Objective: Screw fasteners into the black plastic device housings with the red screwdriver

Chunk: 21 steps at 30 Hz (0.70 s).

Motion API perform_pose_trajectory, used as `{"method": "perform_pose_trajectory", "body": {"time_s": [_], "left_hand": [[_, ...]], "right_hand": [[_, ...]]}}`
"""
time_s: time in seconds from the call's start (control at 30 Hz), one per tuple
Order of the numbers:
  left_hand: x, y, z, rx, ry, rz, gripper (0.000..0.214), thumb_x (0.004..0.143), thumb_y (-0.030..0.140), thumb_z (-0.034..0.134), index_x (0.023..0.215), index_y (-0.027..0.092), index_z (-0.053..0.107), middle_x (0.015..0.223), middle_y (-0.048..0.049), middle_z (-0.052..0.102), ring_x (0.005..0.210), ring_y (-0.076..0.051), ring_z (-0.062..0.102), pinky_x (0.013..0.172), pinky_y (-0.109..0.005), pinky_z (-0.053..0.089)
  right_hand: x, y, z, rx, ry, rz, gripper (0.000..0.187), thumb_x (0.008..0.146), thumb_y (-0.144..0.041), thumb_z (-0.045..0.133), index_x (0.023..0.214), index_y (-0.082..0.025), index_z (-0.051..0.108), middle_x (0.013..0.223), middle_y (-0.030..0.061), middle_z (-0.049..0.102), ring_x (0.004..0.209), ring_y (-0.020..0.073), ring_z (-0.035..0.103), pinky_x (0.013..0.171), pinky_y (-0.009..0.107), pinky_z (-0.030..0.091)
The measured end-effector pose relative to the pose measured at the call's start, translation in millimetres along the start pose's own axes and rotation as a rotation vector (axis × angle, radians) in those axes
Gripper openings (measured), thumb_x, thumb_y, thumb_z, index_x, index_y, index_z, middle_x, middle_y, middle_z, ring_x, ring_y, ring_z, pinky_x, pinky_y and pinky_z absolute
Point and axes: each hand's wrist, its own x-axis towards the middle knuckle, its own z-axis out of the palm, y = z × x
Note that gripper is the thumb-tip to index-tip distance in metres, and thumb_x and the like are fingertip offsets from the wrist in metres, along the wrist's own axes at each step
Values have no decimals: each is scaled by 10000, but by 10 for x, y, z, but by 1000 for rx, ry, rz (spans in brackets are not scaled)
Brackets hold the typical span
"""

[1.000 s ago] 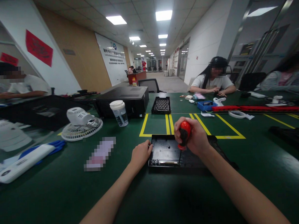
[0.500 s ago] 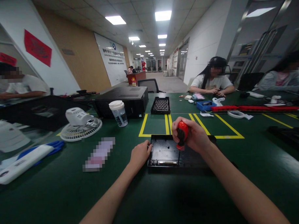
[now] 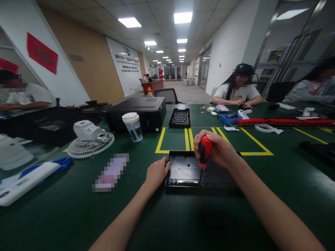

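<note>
At a green desk (image 3: 77,231) with yellow tape (image 3: 160,140) just beyond the hands. Gripping a red-and-black screwdriver (image 3: 205,149) in the right hand (image 3: 220,148) with fingers curled round the handle; pointing shaft-down into the black tray (image 3: 182,172), below and between both hands. Touching the tray's left edge with the left hand (image 3: 158,173); cannot tell whether pinching or just resting. Farther out, left of the left hand: white fan (image 3: 88,131), lidded cup (image 3: 133,126).

The bulbous-handled screwdriver (image 3: 205,152) is red and black, the shallow rectangular tray (image 3: 182,172) glossy black, the tabletop (image 3: 171,224) green (yellow-striped).
</note>
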Motion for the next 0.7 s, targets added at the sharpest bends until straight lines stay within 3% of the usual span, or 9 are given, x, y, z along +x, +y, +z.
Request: {"method": "perform_pose_trajectory", "body": {"time_s": [0.7], "left_hand": [[-3, 25, -18, -4, -16, -17, 294, 872, 426, 327, 937, 225, 533, 850, -46, 653, 768, -182, 613, 642, -259, 426]], "right_hand": [[-48, -62, -70, -70, 27, 0, 150, 826, -238, 423, 851, -143, 536, 855, 55, 561, 663, 183, 620, 605, 326, 469]]}}
